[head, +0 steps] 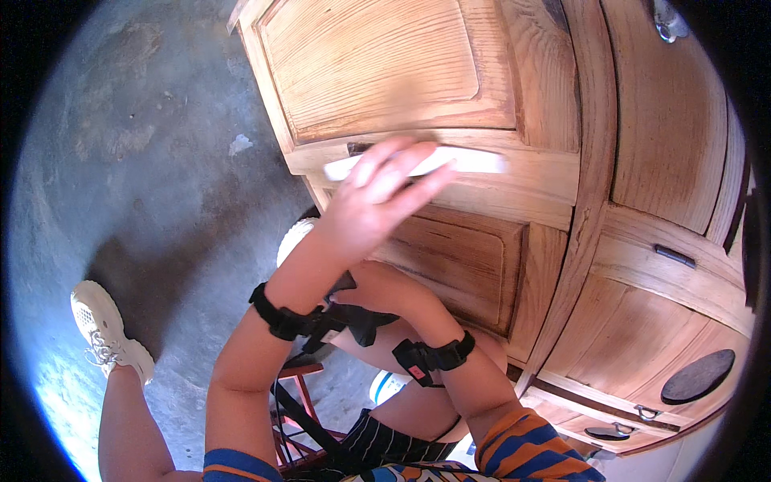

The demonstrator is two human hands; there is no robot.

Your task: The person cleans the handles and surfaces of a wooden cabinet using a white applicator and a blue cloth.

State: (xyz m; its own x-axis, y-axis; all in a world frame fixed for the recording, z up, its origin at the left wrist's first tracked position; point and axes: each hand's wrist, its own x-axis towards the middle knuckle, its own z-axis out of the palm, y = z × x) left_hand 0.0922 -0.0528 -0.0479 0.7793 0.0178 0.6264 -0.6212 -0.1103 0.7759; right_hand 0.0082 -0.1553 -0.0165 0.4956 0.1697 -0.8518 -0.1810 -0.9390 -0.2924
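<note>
Blurred by motion, my left hand (370, 208) grips a white elongated flat object (473, 161), with its fingers over the middle of it. The object lies across a pale rail of a wooden cabinet (542, 175), just below a raised door panel (373, 60). A darker wooden panel (464, 265) is under the rail. My right hand (355, 283) is mostly hidden behind my left forearm, near a black angular thing (364, 322) over my leg. What the right hand holds, if anything, does not show. Each forearm wears a black strap with a small device.
The cabinet runs on to the right, with a black handle (674, 255), metal ring pulls and dark ovals. Below the arms stand a red metal stool frame (307, 391) and a white container with a blue band (385, 387). Grey concrete floor (181, 150) spreads left, under my white shoe (99, 319).
</note>
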